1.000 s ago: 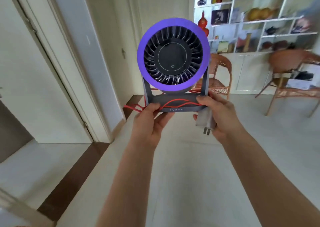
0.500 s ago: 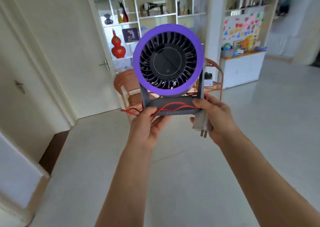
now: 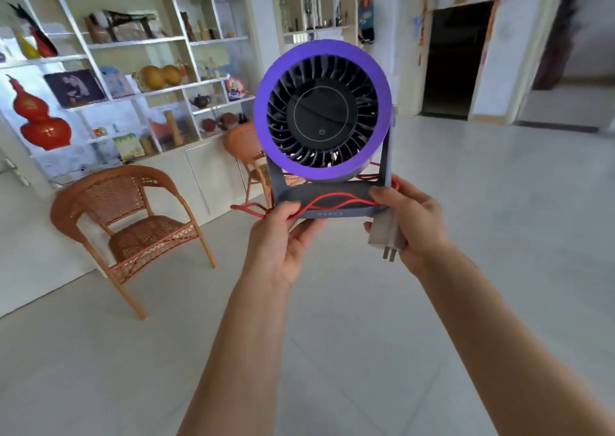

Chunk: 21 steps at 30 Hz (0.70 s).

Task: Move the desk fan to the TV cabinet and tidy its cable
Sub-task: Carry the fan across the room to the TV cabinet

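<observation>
I carry the desk fan (image 3: 322, 113) upright in front of me, its purple ring and dark blades facing me, on a grey frame base (image 3: 329, 199). My left hand (image 3: 283, 239) grips the base's left corner together with the red cable (image 3: 332, 199), which lies in waves across the base and loops out to the left. My right hand (image 3: 412, 222) holds the base's right corner and the grey plug adapter (image 3: 386, 236), its two prongs pointing down. No TV cabinet is in view.
A wicker chair (image 3: 133, 222) stands on the left, a second wicker chair (image 3: 246, 149) behind the fan. White display shelves (image 3: 139, 69) with a red gourd vase (image 3: 40, 116) line the left wall. A dark doorway (image 3: 452, 59) opens at the back right. Pale tiled floor (image 3: 332, 336) spreads ahead.
The view has swung to the right: the door on the left is gone, the shelves and chairs slid left, and a dark doorway appeared. Both hands keep the same hold on the fan.
</observation>
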Motion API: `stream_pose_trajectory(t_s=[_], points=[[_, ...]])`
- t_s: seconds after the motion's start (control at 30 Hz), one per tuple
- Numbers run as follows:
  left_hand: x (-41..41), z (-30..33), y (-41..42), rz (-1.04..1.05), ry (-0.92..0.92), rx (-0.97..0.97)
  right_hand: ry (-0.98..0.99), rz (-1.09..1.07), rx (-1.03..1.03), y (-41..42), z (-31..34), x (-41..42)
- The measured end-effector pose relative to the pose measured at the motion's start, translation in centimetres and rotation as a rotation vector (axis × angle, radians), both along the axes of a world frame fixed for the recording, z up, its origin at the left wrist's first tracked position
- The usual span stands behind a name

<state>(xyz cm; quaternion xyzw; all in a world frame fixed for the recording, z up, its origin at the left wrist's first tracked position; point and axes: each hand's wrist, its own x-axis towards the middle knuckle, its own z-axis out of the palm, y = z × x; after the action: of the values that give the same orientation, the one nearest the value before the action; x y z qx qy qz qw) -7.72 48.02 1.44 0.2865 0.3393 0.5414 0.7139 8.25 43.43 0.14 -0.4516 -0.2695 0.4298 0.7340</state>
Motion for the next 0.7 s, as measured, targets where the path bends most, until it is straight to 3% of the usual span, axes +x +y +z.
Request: stream_pose_trajectory(t_s=[0.7], points=[[39.2,-0.9,13.1,-0.389,-0.087,-0.039,-0.068,-0.346,-0.048,7.6,0.1,37.0]])
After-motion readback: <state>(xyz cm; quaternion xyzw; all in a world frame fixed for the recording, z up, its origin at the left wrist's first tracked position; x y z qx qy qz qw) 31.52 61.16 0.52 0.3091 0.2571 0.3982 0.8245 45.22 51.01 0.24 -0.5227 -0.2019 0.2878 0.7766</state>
